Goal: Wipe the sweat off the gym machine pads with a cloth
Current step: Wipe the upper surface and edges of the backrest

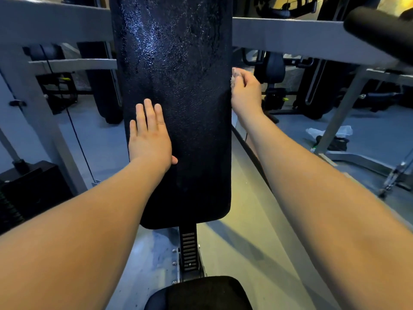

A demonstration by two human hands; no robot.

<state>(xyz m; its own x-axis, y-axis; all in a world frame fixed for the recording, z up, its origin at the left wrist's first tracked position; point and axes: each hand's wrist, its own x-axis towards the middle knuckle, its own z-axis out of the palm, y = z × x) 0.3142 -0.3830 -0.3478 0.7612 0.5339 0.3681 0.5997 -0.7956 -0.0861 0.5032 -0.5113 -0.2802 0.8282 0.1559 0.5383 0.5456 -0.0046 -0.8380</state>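
Head view, looking down & fwd: a tall black back pad [178, 86] stands upright in the middle of a grey-framed gym machine. The left hand [149, 137] lies flat on the pad's lower left part, fingers straight, grip open, holding nothing. The right hand [245, 90] is at the pad's right edge, grip closed round a small pale cloth [234, 77], which touches that edge.

Progress, as a judgement: approx midway on this pad. The upper part glistens w/ wet-looking specks, so it likely needs wiping; the lower part looks matt & dry. The seat pad [201, 291] at the bottom edge has no cloth near it, so it is prob. left to do.

Count: 2 hands, 1 cloth, 2 pads on this machine, 1 black roller [380, 27] top right, 1 weight stack [26, 193] far left.
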